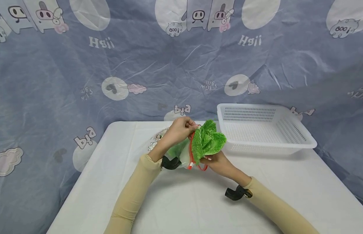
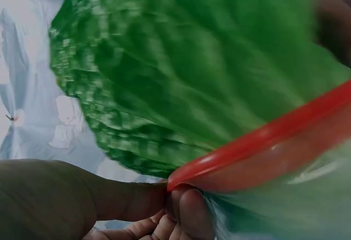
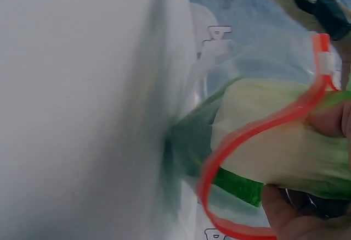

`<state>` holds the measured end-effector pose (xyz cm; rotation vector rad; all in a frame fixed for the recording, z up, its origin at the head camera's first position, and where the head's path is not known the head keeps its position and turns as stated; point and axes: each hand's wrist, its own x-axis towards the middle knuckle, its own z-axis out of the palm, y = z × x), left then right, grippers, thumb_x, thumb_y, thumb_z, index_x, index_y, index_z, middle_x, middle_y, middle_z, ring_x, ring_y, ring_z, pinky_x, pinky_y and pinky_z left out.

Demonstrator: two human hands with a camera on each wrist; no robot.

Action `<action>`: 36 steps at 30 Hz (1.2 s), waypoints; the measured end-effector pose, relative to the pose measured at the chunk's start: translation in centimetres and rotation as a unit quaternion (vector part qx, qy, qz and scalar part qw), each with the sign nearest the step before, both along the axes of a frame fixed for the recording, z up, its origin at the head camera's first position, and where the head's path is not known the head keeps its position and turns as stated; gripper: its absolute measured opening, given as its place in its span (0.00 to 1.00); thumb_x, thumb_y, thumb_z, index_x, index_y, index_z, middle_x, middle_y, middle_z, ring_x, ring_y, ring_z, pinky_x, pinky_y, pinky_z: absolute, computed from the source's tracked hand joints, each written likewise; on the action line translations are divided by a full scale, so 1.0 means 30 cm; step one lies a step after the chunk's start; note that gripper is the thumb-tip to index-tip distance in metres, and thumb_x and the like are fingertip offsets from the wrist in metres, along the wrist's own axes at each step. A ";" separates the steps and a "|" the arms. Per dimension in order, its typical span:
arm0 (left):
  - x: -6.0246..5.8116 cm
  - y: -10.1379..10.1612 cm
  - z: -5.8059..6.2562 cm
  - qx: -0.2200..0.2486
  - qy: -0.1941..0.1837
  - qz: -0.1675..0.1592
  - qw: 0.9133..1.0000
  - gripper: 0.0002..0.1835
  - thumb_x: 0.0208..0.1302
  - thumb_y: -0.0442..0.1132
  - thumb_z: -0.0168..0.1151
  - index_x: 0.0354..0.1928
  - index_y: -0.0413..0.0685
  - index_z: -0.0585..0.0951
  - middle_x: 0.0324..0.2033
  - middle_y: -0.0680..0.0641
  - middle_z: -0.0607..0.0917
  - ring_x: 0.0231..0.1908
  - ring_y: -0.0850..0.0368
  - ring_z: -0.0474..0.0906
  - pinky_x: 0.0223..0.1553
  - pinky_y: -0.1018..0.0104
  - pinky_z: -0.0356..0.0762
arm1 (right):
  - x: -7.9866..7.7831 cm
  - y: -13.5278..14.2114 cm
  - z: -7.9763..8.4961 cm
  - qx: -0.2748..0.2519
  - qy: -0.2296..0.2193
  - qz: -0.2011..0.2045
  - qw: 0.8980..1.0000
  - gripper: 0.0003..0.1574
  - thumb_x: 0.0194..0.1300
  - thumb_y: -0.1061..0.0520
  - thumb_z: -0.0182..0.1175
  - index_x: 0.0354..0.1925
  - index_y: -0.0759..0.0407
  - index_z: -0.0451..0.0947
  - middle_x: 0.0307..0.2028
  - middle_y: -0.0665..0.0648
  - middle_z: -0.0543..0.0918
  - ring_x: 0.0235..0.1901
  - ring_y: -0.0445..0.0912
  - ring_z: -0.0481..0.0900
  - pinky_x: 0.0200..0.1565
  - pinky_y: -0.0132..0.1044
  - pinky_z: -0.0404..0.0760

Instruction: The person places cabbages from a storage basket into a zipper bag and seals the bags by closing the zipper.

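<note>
In the head view my left hand (image 1: pixel 179 131) pinches the red-edged mouth of a clear zip bag (image 1: pixel 185 155) between thumb and fingers. The left wrist view shows that pinch at one end of the red zip strip (image 2: pixel 263 138). A leafy green cabbage (image 1: pixel 211 140) with a pale base (image 3: pixel 263 135) lies through the mouth, its base inside the bag and its leaves outside. My right hand (image 1: pixel 221 165) grips the cabbage from below, with fingers (image 3: pixel 279 210) against the pale part. Something green (image 1: pixel 175 149) also shows through the bag's film.
A white perforated plastic basket (image 1: pixel 266 145) stands at the back right of the white table (image 1: pixel 181 204). Behind the table hangs a grey-blue cloth (image 1: pixel 158 65) with cartoon prints. Both wrists carry black camera mounts (image 1: pixel 238 193).
</note>
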<state>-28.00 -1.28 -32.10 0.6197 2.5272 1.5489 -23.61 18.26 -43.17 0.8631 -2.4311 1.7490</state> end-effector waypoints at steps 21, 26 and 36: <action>0.096 0.017 0.037 -0.099 0.070 -0.020 0.992 0.06 0.67 0.39 0.59 0.33 0.45 0.80 0.26 0.50 0.82 0.25 0.61 0.74 0.30 0.71 0.72 | -0.018 -0.077 0.017 0.199 0.018 -0.077 0.977 0.20 0.53 0.57 0.66 0.43 0.60 0.72 0.25 0.52 0.77 0.23 0.39 0.73 0.25 0.29 0.72; 0.089 0.000 0.042 -0.089 0.064 -0.011 0.994 0.07 0.68 0.41 0.59 0.35 0.44 0.81 0.26 0.51 0.82 0.24 0.61 0.74 0.30 0.70 0.72 | 0.000 -0.086 0.036 0.206 -0.003 -0.092 0.974 0.16 0.56 0.54 0.68 0.39 0.60 0.75 0.27 0.53 0.82 0.24 0.39 0.77 0.25 0.30 0.74; 0.064 -0.042 0.061 -0.047 0.057 0.008 0.997 0.07 0.67 0.40 0.60 0.34 0.45 0.80 0.25 0.51 0.80 0.24 0.61 0.72 0.29 0.70 0.70 | 0.006 0.055 0.180 0.249 -0.118 0.017 0.961 0.07 0.63 0.64 0.60 0.36 0.70 0.80 0.26 0.59 0.84 0.24 0.49 0.85 0.29 0.40 0.85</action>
